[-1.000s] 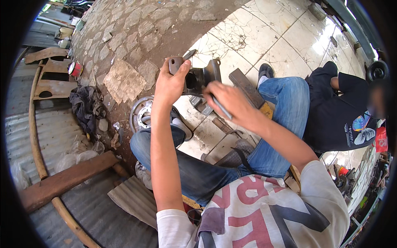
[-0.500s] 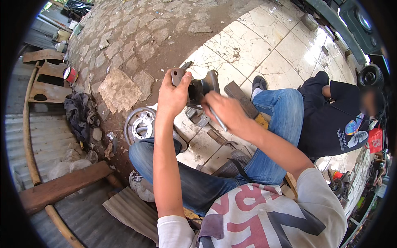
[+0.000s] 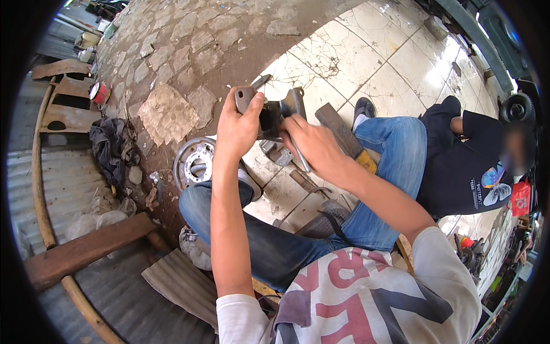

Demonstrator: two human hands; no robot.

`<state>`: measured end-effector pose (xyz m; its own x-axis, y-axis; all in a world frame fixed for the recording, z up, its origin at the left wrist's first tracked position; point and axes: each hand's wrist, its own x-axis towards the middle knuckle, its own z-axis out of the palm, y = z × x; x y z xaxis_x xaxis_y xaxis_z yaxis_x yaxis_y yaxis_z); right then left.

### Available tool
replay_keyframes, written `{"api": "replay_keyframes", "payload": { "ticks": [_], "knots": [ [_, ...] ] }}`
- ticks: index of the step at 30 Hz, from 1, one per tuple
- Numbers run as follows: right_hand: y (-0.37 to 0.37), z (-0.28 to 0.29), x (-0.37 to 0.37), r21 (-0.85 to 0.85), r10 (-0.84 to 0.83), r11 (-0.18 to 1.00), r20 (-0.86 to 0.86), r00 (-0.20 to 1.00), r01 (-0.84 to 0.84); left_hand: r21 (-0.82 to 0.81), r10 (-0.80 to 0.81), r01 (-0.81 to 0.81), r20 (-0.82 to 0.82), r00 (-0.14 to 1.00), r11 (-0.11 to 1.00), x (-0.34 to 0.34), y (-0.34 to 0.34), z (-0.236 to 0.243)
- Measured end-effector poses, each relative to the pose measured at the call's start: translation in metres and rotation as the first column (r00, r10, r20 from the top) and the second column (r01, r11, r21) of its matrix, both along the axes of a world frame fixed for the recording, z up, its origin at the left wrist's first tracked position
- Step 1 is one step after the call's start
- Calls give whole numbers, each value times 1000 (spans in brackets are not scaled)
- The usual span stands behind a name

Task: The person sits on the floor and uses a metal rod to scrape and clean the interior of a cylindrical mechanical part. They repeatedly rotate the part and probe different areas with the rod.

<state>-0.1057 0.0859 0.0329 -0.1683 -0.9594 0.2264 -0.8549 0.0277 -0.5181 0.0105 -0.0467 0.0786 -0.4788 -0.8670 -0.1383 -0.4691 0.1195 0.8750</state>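
Observation:
My left hand (image 3: 239, 131) is closed around one side of a dark metal bracket (image 3: 294, 103), its thumb over a flat end with a hole. The bracket is raised above the tiles, with a second holed arm pointing away from me. In my closed right hand (image 3: 318, 148) is a thin grey metal rod (image 3: 301, 156), sticking out toward me below the fingers. The knuckles of that hand are up against the bracket's right side. Its fingers hide the rod's other end, so I cannot tell whether it touches the bracket.
Beneath my hands lies a grey metal part (image 3: 277, 153), with a rectangular steel bar (image 3: 337, 129) to its right. A round holed metal disc (image 3: 192, 166) rests by my left knee. Another person (image 3: 464, 157) sits close on my right. A wooden plank (image 3: 91, 249) lies at left.
My right hand has shifted slightly up, closer against the bracket, and is less blurred. My left hand still grips the bracket. The whole view has shifted a little.

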Motion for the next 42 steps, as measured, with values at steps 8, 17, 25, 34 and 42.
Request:
{"api": "replay_keyframes", "payload": {
  "ticks": [8,17,25,34,42],
  "knots": [
    [-3,-3,1,16,-82,996,-66,994,84,-35,2,-2,-11,1000,999,-4,0,1],
    [-6,3,-6,104,14,995,-60,998,-8,-19,27,-27,-4,1000,999,-4,-8,1],
    [19,14,-35,-71,263,965,315,912,-254,114,0,-7,62,998,993,7,-12,0],
    [23,38,-74,-61,47,998,483,875,-20,279,93,-69,-71,993,958,24,-12,-17],
    [28,6,-47,-82,120,991,266,956,-102,216,-29,30,-8,1000,976,10,-6,-10]
  ]
}}
